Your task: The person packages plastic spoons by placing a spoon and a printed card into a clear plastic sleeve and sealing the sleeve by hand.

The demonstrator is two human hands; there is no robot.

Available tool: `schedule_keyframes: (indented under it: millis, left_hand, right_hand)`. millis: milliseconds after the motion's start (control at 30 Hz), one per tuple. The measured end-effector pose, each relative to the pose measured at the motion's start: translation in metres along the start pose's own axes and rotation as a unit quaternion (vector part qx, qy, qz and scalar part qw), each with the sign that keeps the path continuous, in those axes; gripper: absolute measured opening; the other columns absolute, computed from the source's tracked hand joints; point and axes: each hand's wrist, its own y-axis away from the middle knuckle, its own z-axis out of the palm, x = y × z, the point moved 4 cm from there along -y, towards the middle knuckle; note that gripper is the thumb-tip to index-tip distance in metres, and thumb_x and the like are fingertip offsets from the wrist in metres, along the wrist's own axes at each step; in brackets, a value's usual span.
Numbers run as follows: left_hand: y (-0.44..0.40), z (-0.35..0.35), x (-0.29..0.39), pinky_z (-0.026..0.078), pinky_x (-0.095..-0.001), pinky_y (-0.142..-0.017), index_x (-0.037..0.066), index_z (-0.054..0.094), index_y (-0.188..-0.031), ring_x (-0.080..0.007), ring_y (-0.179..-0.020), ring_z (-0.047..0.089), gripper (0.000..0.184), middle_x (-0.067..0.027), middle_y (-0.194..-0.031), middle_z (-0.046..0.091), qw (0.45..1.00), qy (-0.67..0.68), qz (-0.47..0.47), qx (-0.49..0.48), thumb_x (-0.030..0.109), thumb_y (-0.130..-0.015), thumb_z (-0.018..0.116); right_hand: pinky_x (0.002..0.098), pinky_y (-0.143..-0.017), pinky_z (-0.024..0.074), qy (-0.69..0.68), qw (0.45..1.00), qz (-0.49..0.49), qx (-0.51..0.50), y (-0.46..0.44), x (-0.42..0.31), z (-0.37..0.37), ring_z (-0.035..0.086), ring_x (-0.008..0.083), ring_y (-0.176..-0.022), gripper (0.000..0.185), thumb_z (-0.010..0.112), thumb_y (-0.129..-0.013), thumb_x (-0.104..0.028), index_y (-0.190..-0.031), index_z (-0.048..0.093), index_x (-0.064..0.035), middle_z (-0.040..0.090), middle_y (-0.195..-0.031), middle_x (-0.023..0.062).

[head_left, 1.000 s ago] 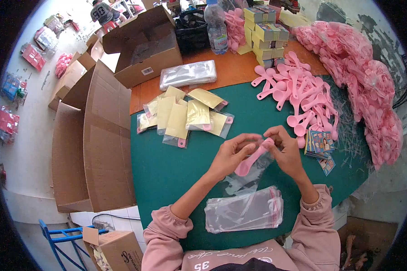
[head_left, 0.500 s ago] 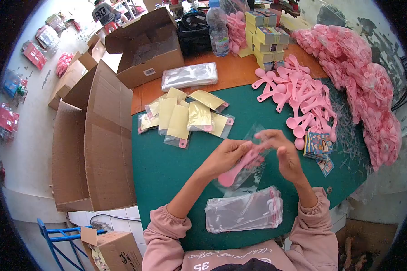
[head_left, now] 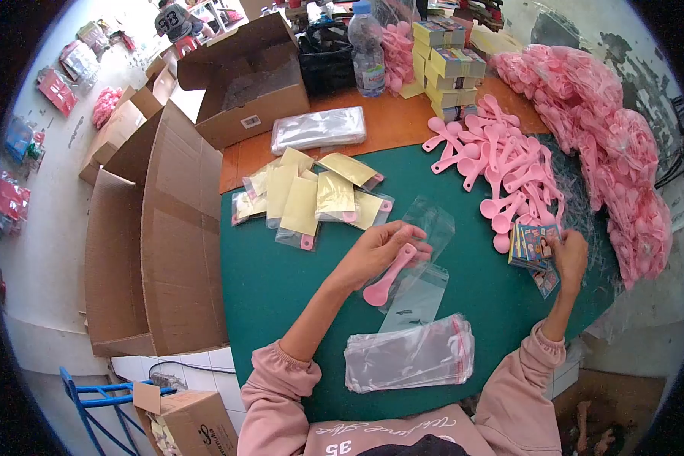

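Note:
My left hand (head_left: pixel 380 251) is closed on a clear plastic bag (head_left: pixel 432 224) with a pink spoon (head_left: pixel 390 280) in or against it; which of the two I cannot tell. At the right, my right hand (head_left: pixel 571 257) pinches the edge of the small printed cards (head_left: pixel 534 245), which lie in a blue and yellow stack. Another clear sleeve (head_left: pixel 422 296) lies under the spoon. Closer to me rests a pile of clear plastic bags (head_left: pixel 409 356). Beyond the cards is a heap of loose pink spoons (head_left: pixel 509 171).
Packed bags with yellow cards (head_left: pixel 315 194) lie at the back left of the green table (head_left: pixel 273 292). Behind them are a bundle of bags (head_left: pixel 319 129), a water bottle (head_left: pixel 368 57) and card stacks (head_left: pixel 452 72). Cardboard boxes (head_left: pixel 182 235) stand left; bulk pink spoons (head_left: pixel 623 152) line the right.
My right hand has left the bag and moved right to the printed cards. My left hand keeps the bag, and the pink spoon now shows more fully below its fingers.

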Motion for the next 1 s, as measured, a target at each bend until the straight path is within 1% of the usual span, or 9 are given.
schedule_keyframes:
  millis: [233,300,333,400,600,800,867,967,1000]
  left_hand:
    - [-0.001,-0.001,0.001,0.049,-0.0272,-0.079,-0.005,0.053,-0.105,-0.0192,-0.091,0.060,0.033,-0.0145,-0.098,0.060,0.999,-0.019,0.021,-0.018,0.023,-0.093,0.040]
    - [0.000,0.000,0.002,0.050,-0.0280,-0.078,-0.005,0.053,-0.107,-0.0188,-0.088,0.060,0.034,-0.0143,-0.097,0.061,0.999,-0.030,0.018,-0.014,0.023,-0.093,0.040]
    - [0.001,0.003,0.002,0.050,-0.0271,-0.077,-0.004,0.054,-0.107,-0.0174,-0.088,0.060,0.033,-0.0138,-0.096,0.061,0.999,-0.028,0.002,-0.027,0.023,-0.093,0.040]
    - [0.001,0.006,0.000,0.050,-0.0261,-0.075,-0.004,0.054,-0.106,-0.0160,-0.087,0.060,0.033,-0.0134,-0.095,0.061,0.999,-0.027,-0.016,-0.043,0.023,-0.093,0.040]
    - [0.002,0.007,-0.004,0.049,-0.0214,-0.070,-0.004,0.055,-0.104,-0.0132,-0.081,0.060,0.034,-0.0111,-0.092,0.062,0.996,-0.028,-0.062,-0.056,0.024,-0.093,0.040]
    - [0.001,0.002,-0.010,0.046,-0.0193,-0.061,-0.001,0.059,-0.099,-0.0067,-0.070,0.055,0.031,-0.0071,-0.081,0.063,0.994,-0.080,-0.019,-0.071,0.025,-0.092,0.043]
    - [0.001,0.002,-0.012,0.044,-0.0206,-0.061,-0.003,0.058,-0.100,-0.0054,-0.069,0.051,0.032,-0.0028,-0.083,0.062,0.967,-0.238,-0.049,-0.077,0.025,-0.092,0.044]
    - [0.006,0.016,-0.007,0.042,-0.0240,-0.058,-0.003,0.059,-0.100,-0.0061,-0.066,0.047,0.032,-0.0033,-0.079,0.061,0.967,-0.212,0.023,-0.137,0.025,-0.090,0.047]
    - [0.007,0.019,-0.004,0.042,-0.0240,-0.058,-0.003,0.059,-0.100,-0.0061,-0.066,0.047,0.032,-0.0033,-0.079,0.061,0.967,-0.212,0.023,-0.137,0.025,-0.090,0.047]
  right_hand:
    - [0.0433,-0.069,0.0447,0.051,0.996,0.048,0.047,0.015,-0.032,-0.035,0.057,0.0363,-0.080,0.020,0.060,-0.076,-0.019,-0.089,0.056,-0.0045,0.059,-0.085,0.0176]
    - [0.0429,-0.067,0.0455,-0.041,0.984,-0.110,0.131,0.017,-0.046,-0.047,0.060,0.0310,-0.077,0.015,0.058,-0.078,-0.013,-0.088,0.053,-0.0029,0.061,-0.082,0.0145]
    - [0.0429,-0.067,0.0455,-0.041,0.984,-0.111,0.130,0.018,-0.054,-0.046,0.060,0.0310,-0.077,0.015,0.058,-0.078,-0.013,-0.088,0.053,-0.0029,0.061,-0.082,0.0145]
    - [0.0367,-0.061,0.0493,-0.369,0.902,-0.222,0.033,0.028,-0.092,-0.044,0.061,0.0200,-0.073,0.010,0.055,-0.082,-0.009,-0.088,0.052,-0.0019,0.061,-0.082,0.0102]
    - [0.0226,-0.050,0.0502,-0.585,0.774,-0.204,-0.126,0.063,-0.146,-0.020,0.058,0.0094,-0.065,0.009,0.053,-0.084,-0.004,-0.091,0.048,-0.0008,0.060,-0.081,0.0090]
    - [0.0227,-0.053,0.0460,-0.473,0.811,-0.269,-0.217,0.067,-0.149,-0.016,0.053,0.0062,-0.064,0.011,0.057,-0.082,-0.004,-0.086,0.047,-0.0007,0.057,-0.072,0.0047]
    - [0.0228,-0.053,0.0450,-0.456,0.813,-0.274,-0.238,0.068,-0.149,-0.013,0.052,0.0053,-0.063,0.012,0.058,-0.081,-0.005,-0.085,0.047,-0.0008,0.056,-0.070,0.0043]
    - [0.0259,-0.055,0.0456,-0.437,0.788,-0.292,-0.320,0.075,-0.153,0.001,0.053,0.0102,-0.061,0.017,0.062,-0.077,-0.007,-0.086,0.048,-0.0012,0.055,-0.068,0.0050]
    - [0.0272,-0.056,0.0456,-0.358,0.787,-0.376,-0.334,0.080,-0.161,0.001,0.054,0.0143,-0.060,0.018,0.063,-0.075,-0.007,-0.086,0.050,-0.0011,0.055,-0.068,0.0057]
